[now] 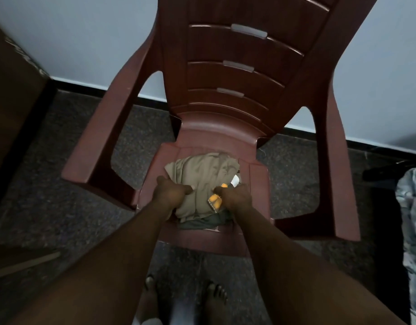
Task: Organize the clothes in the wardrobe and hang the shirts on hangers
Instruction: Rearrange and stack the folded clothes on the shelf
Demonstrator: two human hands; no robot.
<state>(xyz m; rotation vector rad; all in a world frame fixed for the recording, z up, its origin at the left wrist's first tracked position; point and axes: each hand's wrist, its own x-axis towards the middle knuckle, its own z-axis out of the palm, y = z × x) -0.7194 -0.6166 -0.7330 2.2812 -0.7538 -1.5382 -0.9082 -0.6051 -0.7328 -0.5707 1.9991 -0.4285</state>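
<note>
Here the khaki garment (pixel 202 168) lies crumpled on top of a small pile in the middle of the seat of the maroon plastic chair (pixel 237 66). An orange printed patch (pixel 215 200) and a small white tag (pixel 235 179) show toward its right side. Both hands are on it. The left hand (pixel 173 194) has its fingers curled into the cloth at the pile's left side, and the right hand (pixel 235 197) clenches the cloth just beside the orange patch. Under the khaki piece a darker grey-green garment (pixel 202 223) pokes out toward the seat's front edge, touching the one above. Whether the khaki piece is a shirt cannot be told from its folds. The step in hand looks like taking the top garment off the pile, an early part of the sorting; no hanger is in view. The next move likely calls for lifting it clear without dragging the dark piece along, then shaking it open to find the collar and shoulders. Around the chair lies a speckled dark floor (pixel 61 184). A brown wooden panel (pixel 14 90) stands at the left, patterned cloth (pixel 413 207) lies at the right, and the person's bare feet (pixel 216 294) stand before the seat's front edge.
</note>
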